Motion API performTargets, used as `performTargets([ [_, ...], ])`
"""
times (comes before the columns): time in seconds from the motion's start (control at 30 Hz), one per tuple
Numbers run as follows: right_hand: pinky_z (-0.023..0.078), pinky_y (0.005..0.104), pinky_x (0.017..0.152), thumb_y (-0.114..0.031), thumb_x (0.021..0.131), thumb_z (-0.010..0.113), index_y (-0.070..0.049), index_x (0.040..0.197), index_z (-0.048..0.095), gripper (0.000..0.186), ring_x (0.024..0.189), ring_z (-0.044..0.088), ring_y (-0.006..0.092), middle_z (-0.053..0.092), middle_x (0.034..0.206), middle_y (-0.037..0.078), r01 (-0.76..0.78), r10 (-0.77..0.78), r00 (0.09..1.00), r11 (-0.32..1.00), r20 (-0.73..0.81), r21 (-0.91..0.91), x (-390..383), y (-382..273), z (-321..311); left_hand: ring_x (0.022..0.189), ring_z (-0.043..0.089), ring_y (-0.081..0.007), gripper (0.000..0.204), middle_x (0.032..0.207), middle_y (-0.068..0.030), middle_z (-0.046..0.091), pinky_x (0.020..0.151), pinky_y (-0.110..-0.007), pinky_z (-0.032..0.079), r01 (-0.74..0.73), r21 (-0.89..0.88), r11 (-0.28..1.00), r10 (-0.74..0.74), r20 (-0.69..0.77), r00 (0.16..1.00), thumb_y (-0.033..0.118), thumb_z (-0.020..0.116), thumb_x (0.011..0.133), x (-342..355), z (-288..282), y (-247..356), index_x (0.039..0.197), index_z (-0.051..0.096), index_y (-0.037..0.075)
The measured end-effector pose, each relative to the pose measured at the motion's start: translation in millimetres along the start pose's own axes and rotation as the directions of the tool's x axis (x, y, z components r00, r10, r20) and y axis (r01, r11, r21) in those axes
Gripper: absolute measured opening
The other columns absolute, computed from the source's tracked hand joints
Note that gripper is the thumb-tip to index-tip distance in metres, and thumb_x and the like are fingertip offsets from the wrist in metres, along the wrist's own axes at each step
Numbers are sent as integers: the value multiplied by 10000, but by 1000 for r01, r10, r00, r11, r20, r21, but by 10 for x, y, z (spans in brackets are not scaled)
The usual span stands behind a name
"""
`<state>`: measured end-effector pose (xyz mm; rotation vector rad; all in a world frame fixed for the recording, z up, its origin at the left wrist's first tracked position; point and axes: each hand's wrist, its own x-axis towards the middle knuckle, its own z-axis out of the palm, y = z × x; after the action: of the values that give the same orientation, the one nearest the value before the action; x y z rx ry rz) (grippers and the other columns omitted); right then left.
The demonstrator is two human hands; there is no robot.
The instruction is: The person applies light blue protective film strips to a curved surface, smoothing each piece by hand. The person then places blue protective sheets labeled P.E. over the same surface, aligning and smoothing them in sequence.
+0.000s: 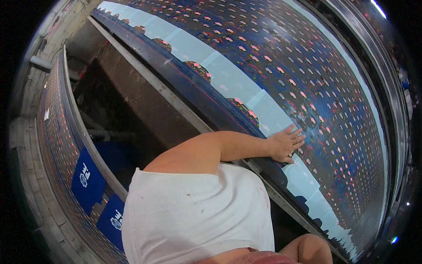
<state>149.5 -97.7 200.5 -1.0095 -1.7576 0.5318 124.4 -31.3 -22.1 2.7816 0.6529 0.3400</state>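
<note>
My left hand [286, 145] lies flat with its fingers spread, and a ring shows on one finger. It rests at the inner edge of a long strip of light blue pieces [239, 83], probably fabric or paper. This strip runs along the near side of a long dark table [198, 101]. Scalloped shapes with pink and orange specks show along the strip's outer edge. Beyond my fingers, the table's surface is covered with rows of small pale pink printed shapes [292, 82] and smears of colour. Of my right arm [314, 250], only a bent part shows at the lower right; its hand is out of view.
To the left stands a second long table [66, 127] with a raised rim, bearing blue pieces [90, 180] with white prints. A dark floor [132, 88] lies between the tables. Metal rails [373, 39] run along the far side. A paved floor [26, 176] shows at the far left.
</note>
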Motion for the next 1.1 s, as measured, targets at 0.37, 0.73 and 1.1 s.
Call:
performTargets([
  [0.37,561,352,793,17,963,749,32,1088,759,126,874,686,208,751,1018,126,8,-8,999,1000,-42,3,-100,-71,-233,1700,125,-441,1015,1821,-212,248,1355,-646,36,4,-23,1000,-4,3,1000,730,522,1032,29,41,-7,1717,340,4],
  [0.73,551,371,810,-5,977,751,42,1048,750,85,861,677,218,746,995,123,110,-101,969,994,-228,27,-456,-365,-902,1695,46,-496,1129,1813,-301,167,1378,-573,52,393,9,919,-392,-53,918,748,551,1023,-611,-436,-727,1708,245,-96],
  [1.1,542,390,826,-27,991,754,53,1007,741,83,848,668,228,741,972,121,15,-67,890,993,-451,-116,-811,-358,-1765,1665,197,-508,1081,1790,-317,234,1349,-650,104,541,-1,841,-538,-112,836,650,707,979,-938,-552,-713,1685,325,-75],
])
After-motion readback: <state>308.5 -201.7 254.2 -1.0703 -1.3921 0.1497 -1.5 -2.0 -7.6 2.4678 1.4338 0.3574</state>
